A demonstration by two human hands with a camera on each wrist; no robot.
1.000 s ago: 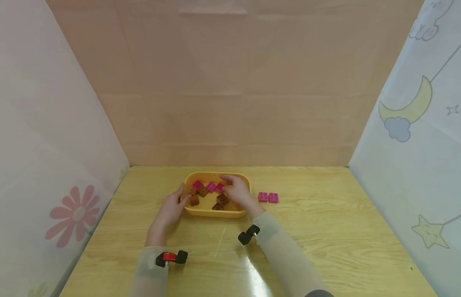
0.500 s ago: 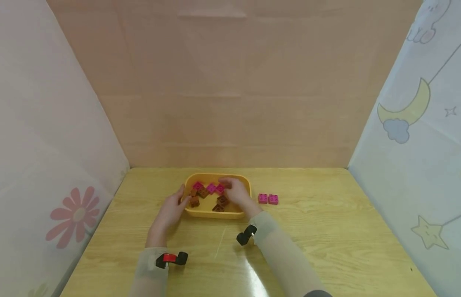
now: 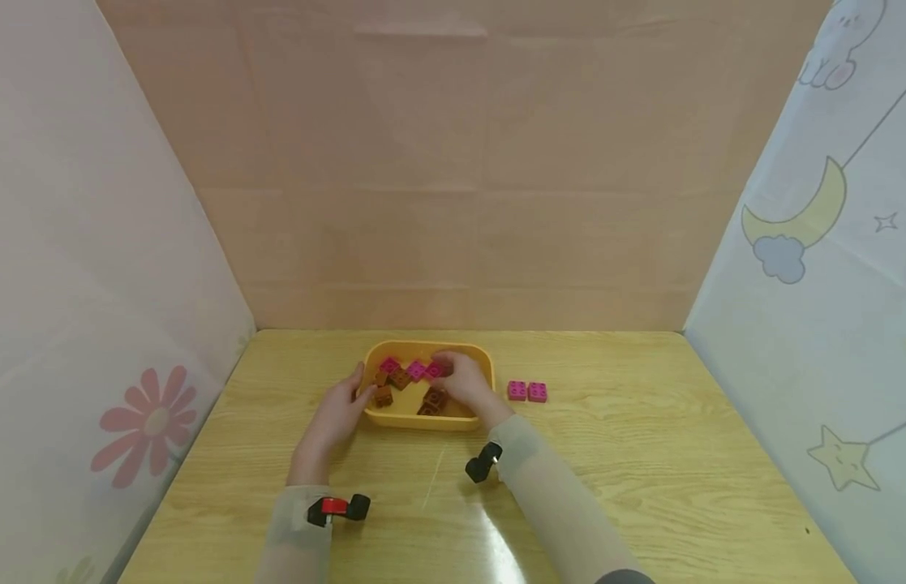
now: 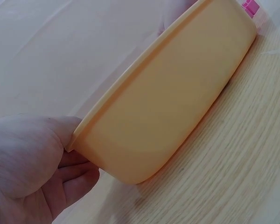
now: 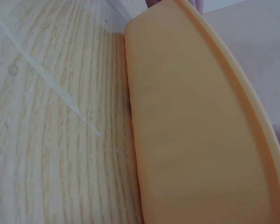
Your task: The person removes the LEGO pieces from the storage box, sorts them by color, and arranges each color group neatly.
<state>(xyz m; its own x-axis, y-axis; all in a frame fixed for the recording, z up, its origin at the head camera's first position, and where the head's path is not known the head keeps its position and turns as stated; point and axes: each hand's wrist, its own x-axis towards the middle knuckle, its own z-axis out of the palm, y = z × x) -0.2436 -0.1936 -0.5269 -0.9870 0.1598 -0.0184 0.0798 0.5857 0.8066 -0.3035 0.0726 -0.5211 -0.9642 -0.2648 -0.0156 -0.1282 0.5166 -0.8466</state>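
Observation:
A yellow plastic tray [image 3: 423,422] holds several pink and brown toy building bricks. My left hand [image 3: 341,410] grips its left end, thumb over the rim and fingers curled against the outer wall; the left wrist view shows this hand [image 4: 32,163] at the tray's corner [image 4: 130,154]. Inside the tray's right half, my right hand [image 3: 463,380] has thumb and fingers around a pink brick [image 3: 433,370]. Another pink brick [image 3: 416,371] lies just left of it, and brown bricks [image 3: 432,400] sit below the thumb. The tray wall [image 5: 196,116] hides most of the right hand in the right wrist view.
Two pink bricks [image 3: 527,392] stand side by side on the wooden table [image 3: 642,454], right of the tray. A tan backdrop [image 3: 453,178] rises behind the table, and patterned white panels [image 3: 796,341] flank it on both sides.
The right fingers have closed in around the pink brick, which has shifted slightly. A brown brick below has slid a little down and left. The left hand keeps its place on the tray.

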